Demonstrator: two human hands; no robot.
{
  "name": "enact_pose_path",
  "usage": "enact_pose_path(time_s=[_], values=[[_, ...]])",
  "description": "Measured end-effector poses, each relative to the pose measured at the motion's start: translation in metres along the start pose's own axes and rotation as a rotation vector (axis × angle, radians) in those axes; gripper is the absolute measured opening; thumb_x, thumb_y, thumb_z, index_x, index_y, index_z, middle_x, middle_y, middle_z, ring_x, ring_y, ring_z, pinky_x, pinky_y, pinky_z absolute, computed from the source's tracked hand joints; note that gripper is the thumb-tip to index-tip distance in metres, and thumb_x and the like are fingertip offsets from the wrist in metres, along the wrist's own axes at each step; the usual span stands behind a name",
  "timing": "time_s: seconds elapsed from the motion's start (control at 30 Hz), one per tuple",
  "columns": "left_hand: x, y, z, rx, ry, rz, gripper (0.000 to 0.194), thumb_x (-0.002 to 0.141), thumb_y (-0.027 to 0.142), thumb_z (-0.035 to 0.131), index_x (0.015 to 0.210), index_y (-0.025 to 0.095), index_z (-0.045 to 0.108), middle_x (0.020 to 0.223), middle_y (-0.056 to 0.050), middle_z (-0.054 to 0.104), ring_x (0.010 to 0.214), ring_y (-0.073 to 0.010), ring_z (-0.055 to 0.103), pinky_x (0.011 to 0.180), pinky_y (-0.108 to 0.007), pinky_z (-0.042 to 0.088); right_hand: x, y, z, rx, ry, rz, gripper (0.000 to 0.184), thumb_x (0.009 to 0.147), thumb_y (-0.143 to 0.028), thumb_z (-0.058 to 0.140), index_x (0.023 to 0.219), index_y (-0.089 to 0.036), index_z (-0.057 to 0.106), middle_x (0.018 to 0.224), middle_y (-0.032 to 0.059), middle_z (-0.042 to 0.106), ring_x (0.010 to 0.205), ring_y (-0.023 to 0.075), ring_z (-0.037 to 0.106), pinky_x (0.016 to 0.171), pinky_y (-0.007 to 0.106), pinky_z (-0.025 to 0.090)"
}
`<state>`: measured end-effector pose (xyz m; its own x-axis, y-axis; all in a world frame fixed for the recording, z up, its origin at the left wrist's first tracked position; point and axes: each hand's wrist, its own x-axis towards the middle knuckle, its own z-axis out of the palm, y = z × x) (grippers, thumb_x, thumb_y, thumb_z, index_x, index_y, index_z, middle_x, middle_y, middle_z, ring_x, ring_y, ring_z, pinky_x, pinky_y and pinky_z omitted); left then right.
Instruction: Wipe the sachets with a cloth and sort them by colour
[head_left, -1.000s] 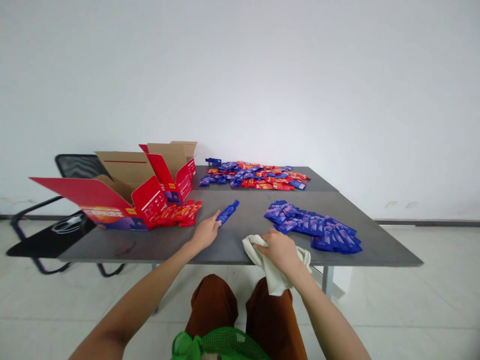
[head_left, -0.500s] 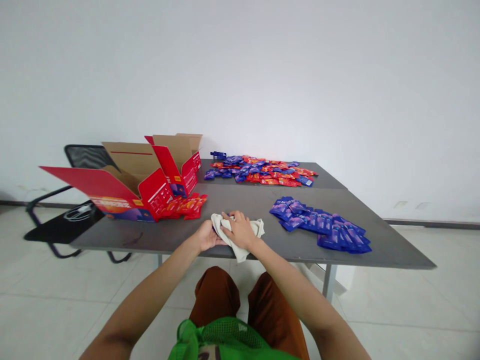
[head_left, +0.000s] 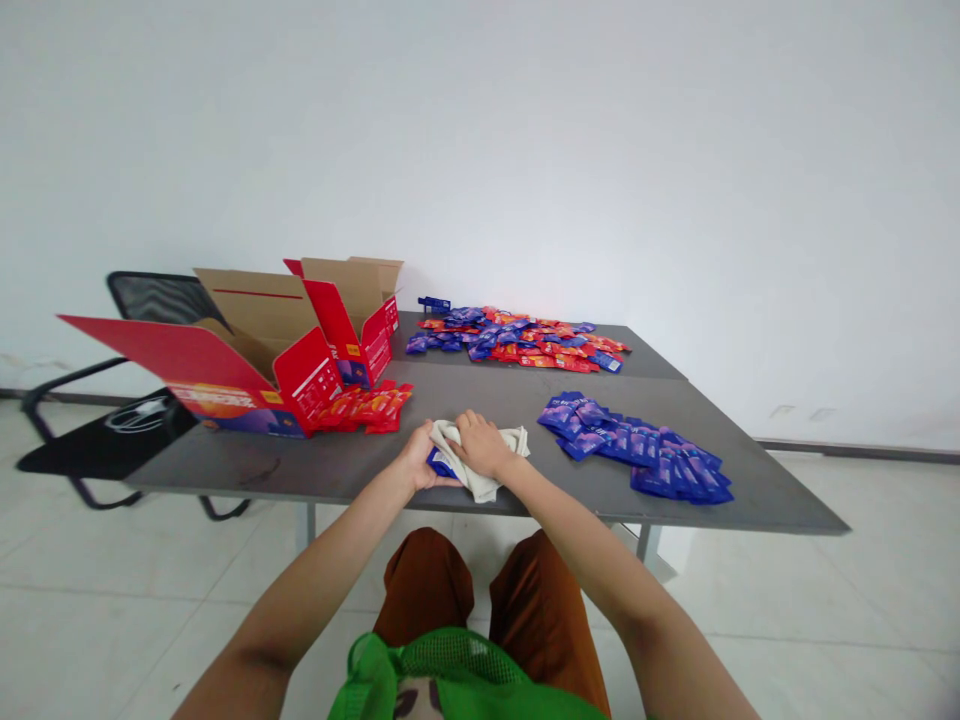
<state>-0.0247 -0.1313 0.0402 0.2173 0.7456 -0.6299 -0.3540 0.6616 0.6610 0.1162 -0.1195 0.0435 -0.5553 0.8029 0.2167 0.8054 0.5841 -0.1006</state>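
Packets, cloth and open boxes on a grey bench [head_left: 337,462], seen from the head; the left hand [head_left: 420,462], its grip closed on a blue packet [head_left: 444,464], holds it at the front edge of the bench, between the knees and the piles; the packet shows only in part, its remainder lying under a pale cloth [head_left: 487,488]; the right hand [head_left: 481,446] lies flat over the cloth, which spreads out to both sides of it; whether the right grip also pinches the cloth cannot be told.

Left of the hands stands the near box [head_left: 229,405], red outside and brown inside, flaps raised and splayed; its floor is hidden by its own walls, so its contents cannot be made out; the far box [head_left: 369,348], likewise open, stands behind it, its inside also hidden; a red pile [head_left: 379,408] of packets lies just beside the near box, outside it.

Right of the hands a blue pile [head_left: 621,440] of packets lies overlapping in a slanting band; at the back of the bench a heap [head_left: 517,338] mixes red and blue packets; beyond the boxes a black chair [head_left: 75,458] carries a coiled white cable [head_left: 142,413] on its seat.
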Motion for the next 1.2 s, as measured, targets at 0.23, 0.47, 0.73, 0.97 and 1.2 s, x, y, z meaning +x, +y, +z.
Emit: enact_pose_path(time_s=[0.23, 0.47, 0.73, 0.97, 1.2], values=[[-0.004, -0.006, -0.001, -0.2, -0.157, 0.087, 0.04, 0.087, 0.043, 0.04, 0.058, 0.016, 0.05, 0.047, -0.003, 0.056, 0.042, -0.0171, 0.056, 0.045, -0.029, 0.048, -0.022, -0.016, 0.0, 0.097, 0.052, -0.211, 0.034, 0.089, -0.048, 0.047, 0.109, -0.021, 0.047, 0.107, 0.0052, 0.053, 0.096, 0.0186, 0.053, 0.08, 0.028, 0.042], [-0.015, -0.018, -0.012, -0.07, -0.317, 0.075, 0.029, 0.072, 0.004, 0.051, 0.1, 0.007, 0.057, 0.089, -0.014, 0.07, 0.087, -0.0258, 0.068, 0.086, -0.045, 0.05, 0.018, 0.014, 0.006, -0.037, 0.002, 0.262, 0.032, 0.09, -0.044, 0.046, 0.113, -0.022, 0.05, 0.108, 0.0081, 0.056, 0.097, 0.0203, 0.057, 0.078, 0.03, 0.043], [-0.085, -0.009, -0.02, 0.214, -0.308, 0.212, 0.033, 0.067, 0.01, 0.067, 0.099, 0.004, 0.06, 0.102, -0.02, 0.068, 0.1, -0.0325, 0.063, 0.094, -0.045, 0.047, 0.019, 0.018, 0.007, -0.086, 0.066, 0.4, 0.029, 0.088, -0.036, 0.051, 0.111, -0.017, 0.05, 0.111, 0.0118, 0.055, 0.101, 0.0236, 0.053, 0.079, 0.034, 0.044], [-0.088, 0.051, 0.005, 0.546, 0.064, 0.653, 0.06, 0.054, 0.032, 0.08, 0.106, 0.016, 0.056, 0.093, -0.009, 0.071, 0.086, -0.0271, 0.068, 0.072, -0.039, 0.057, -0.051, -0.021, 0.011, -0.081, 0.106, 0.238, 0.036, 0.079, -0.043, 0.064, 0.103, -0.019, 0.051, 0.1, 0.007, 0.056, 0.092, 0.0218, 0.054, 0.073, 0.033, 0.046], [-0.031, 0.074, 0.089, 1.222, 0.457, 1.016, 0.041, 0.081, 0.053, 0.05, 0.087, 0.017, 0.069, 0.081, -0.012, 0.072, 0.081, -0.0274, 0.067, 0.063, -0.03, 0.047, -0.113, -0.008, -0.003, 0.071, 0.121, 0.395, 0.033, 0.072, -0.04, 0.07, 0.095, -0.022, 0.054, 0.095, 0.0038, 0.057, 0.087, 0.0209, 0.056, 0.072, 0.032, 0.045]])
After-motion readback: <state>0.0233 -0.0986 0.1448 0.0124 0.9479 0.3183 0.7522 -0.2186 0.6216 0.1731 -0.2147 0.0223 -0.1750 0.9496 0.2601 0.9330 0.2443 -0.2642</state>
